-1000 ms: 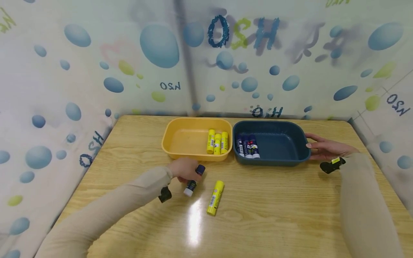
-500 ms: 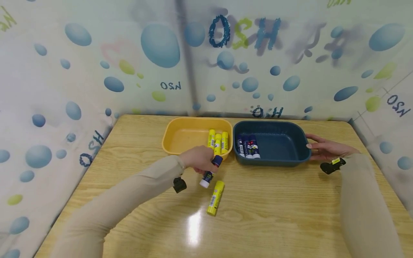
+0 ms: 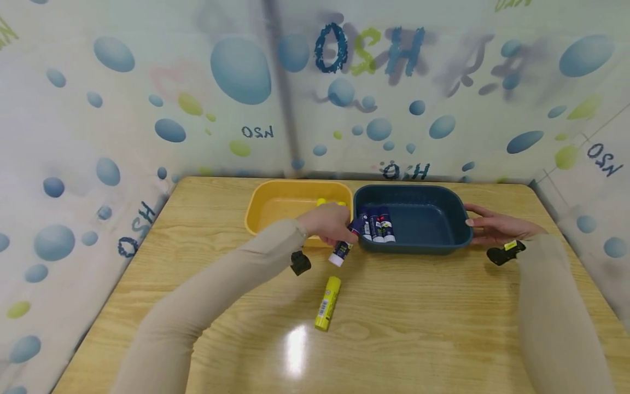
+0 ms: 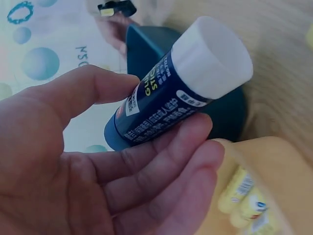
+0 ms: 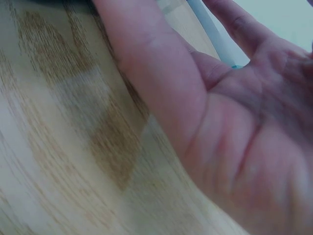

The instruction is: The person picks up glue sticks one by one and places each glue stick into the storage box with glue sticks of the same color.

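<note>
My left hand [image 3: 326,221] pinches a dark blue glue stick [image 3: 341,254] between thumb and fingers, above the front of the gap between two trays. In the left wrist view the glue stick [image 4: 166,98] shows its white end and "glue stick" lettering. Just right of it, the dark blue tray [image 3: 423,221] holds several blue glue sticks [image 3: 377,225] at its left end. My right hand [image 3: 504,227] rests against that tray's right end with fingers extended. The yellow tray [image 3: 275,210] stands beside it, its yellow glue sticks [image 4: 247,200] mostly hidden by my left hand in the head view.
One yellow glue stick [image 3: 327,303] lies on the wooden table [image 3: 418,328] in front of the trays. A wall covering [image 3: 197,82] printed with blue drops rises behind the table and along its sides. Dark cameras are strapped to both wrists.
My left hand has carried the blue glue stick to the right and away from me, from in front of the yellow tray to beside the blue tray. The right hand stays put.
</note>
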The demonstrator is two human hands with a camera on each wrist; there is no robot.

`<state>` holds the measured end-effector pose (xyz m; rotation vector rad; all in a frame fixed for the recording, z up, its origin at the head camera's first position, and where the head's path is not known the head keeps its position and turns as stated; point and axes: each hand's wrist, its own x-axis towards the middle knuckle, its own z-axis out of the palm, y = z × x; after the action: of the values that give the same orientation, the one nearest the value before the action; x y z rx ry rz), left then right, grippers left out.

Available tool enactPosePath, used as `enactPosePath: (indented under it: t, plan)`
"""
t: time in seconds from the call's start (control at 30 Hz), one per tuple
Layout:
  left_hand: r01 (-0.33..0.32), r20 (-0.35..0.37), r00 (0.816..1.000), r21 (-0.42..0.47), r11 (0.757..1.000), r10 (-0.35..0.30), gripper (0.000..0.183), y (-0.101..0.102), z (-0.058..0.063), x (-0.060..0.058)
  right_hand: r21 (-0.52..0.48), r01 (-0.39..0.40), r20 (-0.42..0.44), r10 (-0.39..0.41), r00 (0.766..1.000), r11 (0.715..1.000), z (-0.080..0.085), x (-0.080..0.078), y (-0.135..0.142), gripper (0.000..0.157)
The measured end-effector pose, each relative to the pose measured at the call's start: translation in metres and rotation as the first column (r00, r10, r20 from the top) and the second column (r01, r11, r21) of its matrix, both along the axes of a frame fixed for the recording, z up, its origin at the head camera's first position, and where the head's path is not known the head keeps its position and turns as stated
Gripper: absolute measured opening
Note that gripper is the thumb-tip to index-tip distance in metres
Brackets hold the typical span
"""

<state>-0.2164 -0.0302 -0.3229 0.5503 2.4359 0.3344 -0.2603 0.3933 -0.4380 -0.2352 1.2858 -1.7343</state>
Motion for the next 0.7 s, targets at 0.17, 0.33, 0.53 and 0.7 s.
enactPosePath:
  t: [0.17, 0.33, 0.53, 0.7]
  plan:
    - [-0.009, 0.004, 1.0, 0.036, 0.999, 0.008, 0.029, 0.014, 0.007, -0.01, -0.027, -0.02, 0.02, 0.021, 1.0, 0.999, 0.0, 0.0, 0.0, 0.043]
    - [-0.004, 0.002, 1.0, 0.042, 0.999, 0.004, 0.032, 0.033, 0.008, -0.023, -0.046, -0.036, 0.025, 0.037, 0.999, 0.998, -0.002, -0.002, 0.001, 0.046]
    - [-0.049, 0.06, 0.997, 0.048, 0.998, 0.046, 0.037, 0.051, 0.001, -0.046, -0.043, -0.018, 0.034, 0.019, 0.999, 0.999, -0.002, -0.001, 0.002, 0.045]
    - [-0.151, 0.11, 0.983, 0.059, 0.987, 0.143, 0.035, 0.06, -0.004, -0.061, -0.04, -0.01, 0.034, 0.011, 0.999, 0.999, -0.002, -0.003, 0.001, 0.046]
